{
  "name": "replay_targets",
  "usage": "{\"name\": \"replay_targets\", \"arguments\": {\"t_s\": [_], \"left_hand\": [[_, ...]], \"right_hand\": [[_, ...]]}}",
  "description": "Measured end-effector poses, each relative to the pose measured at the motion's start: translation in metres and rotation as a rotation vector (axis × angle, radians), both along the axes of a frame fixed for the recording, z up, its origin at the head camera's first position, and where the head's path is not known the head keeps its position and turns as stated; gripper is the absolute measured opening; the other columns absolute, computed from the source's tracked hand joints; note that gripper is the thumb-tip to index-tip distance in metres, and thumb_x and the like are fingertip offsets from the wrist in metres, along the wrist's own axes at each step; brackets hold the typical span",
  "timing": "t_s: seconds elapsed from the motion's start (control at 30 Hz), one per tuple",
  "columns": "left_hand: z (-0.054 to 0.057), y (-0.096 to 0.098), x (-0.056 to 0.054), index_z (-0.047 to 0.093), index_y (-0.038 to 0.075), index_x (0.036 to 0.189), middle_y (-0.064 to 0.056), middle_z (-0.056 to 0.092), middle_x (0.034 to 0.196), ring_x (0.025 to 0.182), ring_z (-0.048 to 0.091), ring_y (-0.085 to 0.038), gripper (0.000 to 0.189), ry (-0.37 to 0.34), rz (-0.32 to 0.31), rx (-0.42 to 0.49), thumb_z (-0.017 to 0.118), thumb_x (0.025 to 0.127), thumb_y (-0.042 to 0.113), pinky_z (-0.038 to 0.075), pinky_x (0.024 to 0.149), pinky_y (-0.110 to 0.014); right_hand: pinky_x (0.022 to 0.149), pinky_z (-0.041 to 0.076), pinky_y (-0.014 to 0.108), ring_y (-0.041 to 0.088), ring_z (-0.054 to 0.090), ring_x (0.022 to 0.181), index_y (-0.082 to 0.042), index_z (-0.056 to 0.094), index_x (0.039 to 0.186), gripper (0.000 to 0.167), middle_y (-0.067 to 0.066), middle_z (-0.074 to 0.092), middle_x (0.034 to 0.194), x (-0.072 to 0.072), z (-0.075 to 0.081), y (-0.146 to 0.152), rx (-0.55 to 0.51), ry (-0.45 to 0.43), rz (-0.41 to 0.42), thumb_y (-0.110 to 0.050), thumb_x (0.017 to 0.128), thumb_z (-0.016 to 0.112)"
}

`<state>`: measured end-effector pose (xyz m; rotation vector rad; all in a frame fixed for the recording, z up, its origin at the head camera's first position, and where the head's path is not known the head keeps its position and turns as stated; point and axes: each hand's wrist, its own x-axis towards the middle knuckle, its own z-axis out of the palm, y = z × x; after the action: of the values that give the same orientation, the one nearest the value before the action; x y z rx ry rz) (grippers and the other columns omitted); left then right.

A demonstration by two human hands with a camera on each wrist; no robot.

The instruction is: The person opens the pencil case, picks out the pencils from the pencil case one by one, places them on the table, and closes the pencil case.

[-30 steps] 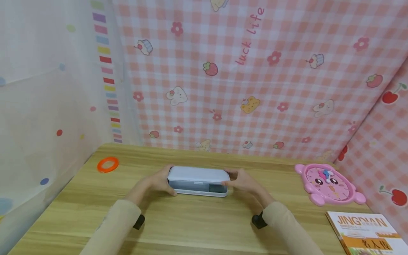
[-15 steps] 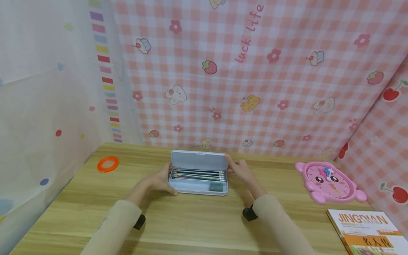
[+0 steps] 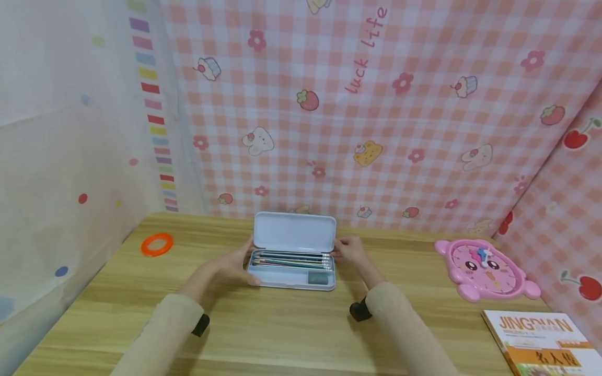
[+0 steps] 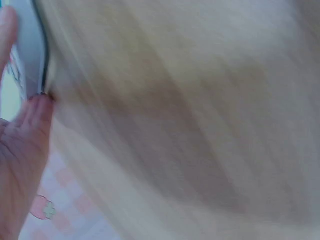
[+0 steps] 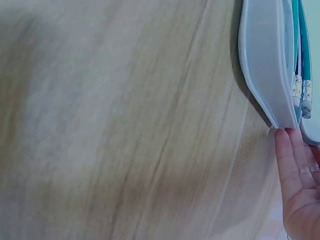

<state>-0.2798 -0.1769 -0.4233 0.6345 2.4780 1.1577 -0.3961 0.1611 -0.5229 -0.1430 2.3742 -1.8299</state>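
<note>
Orange ring left — clock, book right (pencil case between).

Looking like child's study corner: cartoon-printed gingham cloth hanging behind wood-grain tabletop; pencil case, pink clock, book lying on top.

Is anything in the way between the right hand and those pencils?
Just the end wall of the pencil case stands between the right hand and the pencils. The lid stands open, so nothing visible covers them from above.
</note>
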Motion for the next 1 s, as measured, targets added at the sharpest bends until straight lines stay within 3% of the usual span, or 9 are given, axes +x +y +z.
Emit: {"name": "replay_targets", "arguments": {"t_s": [0.03, 0.17, 0.3, 0.4, 0.47, 0.63, 0.7, 0.77, 1.0], "left_hand": [[0.001, 0.001, 0.000, -0.014, -0.002, 0.143, -0.028, 0.020, 0.146, 0.135, 0.020, -0.041, 0.125, 0.009, 0.020, -0.053, 0.081, 0.066, 0.024, 0.016, 0.112, -0.053], [0.006, 0.005, 0.001, -0.010, -0.009, 0.141, -0.031, -0.007, 0.149, 0.138, -0.002, -0.044, 0.131, 0.083, 0.052, -0.276, 0.083, 0.061, 0.033, 0.007, 0.113, -0.054], [0.013, 0.011, 0.000, -0.008, -0.014, 0.140, -0.032, -0.012, 0.147, 0.138, -0.006, -0.044, 0.131, 0.103, 0.015, -0.416, 0.084, 0.059, 0.034, 0.005, 0.114, -0.052], [0.019, 0.015, -0.002, -0.006, -0.014, 0.140, -0.032, -0.011, 0.147, 0.138, -0.006, -0.043, 0.129, 0.086, -0.007, -0.479, 0.083, 0.060, 0.034, 0.005, 0.115, -0.050], [0.022, 0.018, -0.004, -0.004, -0.015, 0.139, -0.033, -0.009, 0.147, 0.138, -0.005, -0.044, 0.126, 0.074, -0.019, -0.515, 0.082, 0.062, 0.034, 0.005, 0.115, -0.050], [0.030, 0.023, -0.009, 0.001, -0.017, 0.139, -0.034, -0.003, 0.147, 0.139, 0.000, -0.043, 0.122, 0.059, -0.031, -0.606, 0.082, 0.064, 0.034, 0.007, 0.116, -0.048], [0.033, 0.025, -0.010, 0.003, -0.016, 0.140, -0.033, -0.002, 0.148, 0.139, 0.002, -0.042, 0.122, 0.049, -0.037, -0.647, 0.082, 0.064, 0.037, 0.008, 0.116, -0.047], [0.033, 0.025, -0.011, 0.004, -0.015, 0.140, -0.033, 0.000, 0.148, 0.139, 0.004, -0.042, 0.121, 0.045, -0.048, -0.691, 0.081, 0.064, 0.040, 0.009, 0.116, -0.046], [0.036, 0.030, -0.014, 0.009, -0.012, 0.141, -0.029, 0.007, 0.150, 0.140, 0.010, -0.039, 0.120, 0.015, -0.016, -0.754, 0.080, 0.063, 0.043, 0.012, 0.116, -0.044]], "right_hand": [[0.061, 0.058, 0.034, 0.023, 0.068, 0.067, 0.007, 0.065, 0.103, 0.030, 0.020, 0.068, 0.081, -0.013, -0.014, 0.003, 0.014, -0.019, -0.008, -0.020, 0.090, 0.058], [0.060, 0.058, 0.035, 0.024, 0.068, 0.065, 0.005, 0.067, 0.092, 0.023, 0.017, 0.068, 0.075, -0.033, -0.036, 0.005, 0.042, -0.096, -0.021, -0.017, 0.087, 0.062], [0.060, 0.057, 0.037, 0.026, 0.069, 0.065, 0.008, 0.067, 0.092, 0.024, 0.020, 0.068, 0.075, -0.041, -0.050, 0.003, 0.058, -0.121, -0.041, -0.015, 0.086, 0.063], [0.054, 0.057, 0.035, 0.025, 0.067, 0.060, 0.009, 0.067, 0.089, 0.021, 0.020, 0.067, 0.070, -0.039, -0.049, 0.003, 0.052, -0.088, -0.052, -0.012, 0.085, 0.065], [0.058, 0.057, 0.035, 0.024, 0.067, 0.063, 0.007, 0.068, 0.092, 0.020, 0.020, 0.068, 0.075, -0.018, -0.020, -0.004, 0.131, -0.084, -0.089, -0.011, 0.083, 0.066], [0.057, 0.053, 0.030, 0.022, 0.061, 0.067, 0.009, 0.067, 0.086, 0.015, 0.020, 0.067, 0.080, 0.053, 0.073, -0.028, 0.356, 0.077, -0.185, -0.003, 0.078, 0.069], [0.056, 0.050, 0.027, 0.020, 0.058, 0.066, 0.009, 0.067, 0.081, 0.012, 0.019, 0.065, 0.077, 0.070, 0.091, -0.033, 0.428, 0.152, -0.190, -0.002, 0.076, 0.068], [0.058, 0.048, 0.026, 0.019, 0.055, 0.067, 0.007, 0.066, 0.080, 0.011, 0.016, 0.063, 0.075, 0.078, 0.100, -0.037, 0.501, 0.198, -0.147, -0.004, 0.077, 0.069], [0.075, 0.052, 0.035, 0.023, 0.060, 0.083, 0.003, 0.067, 0.090, 0.016, 0.013, 0.066, 0.087, 0.085, 0.108, -0.044, 0.657, 0.358, 0.186, -0.010, 0.081, 0.068]]}}
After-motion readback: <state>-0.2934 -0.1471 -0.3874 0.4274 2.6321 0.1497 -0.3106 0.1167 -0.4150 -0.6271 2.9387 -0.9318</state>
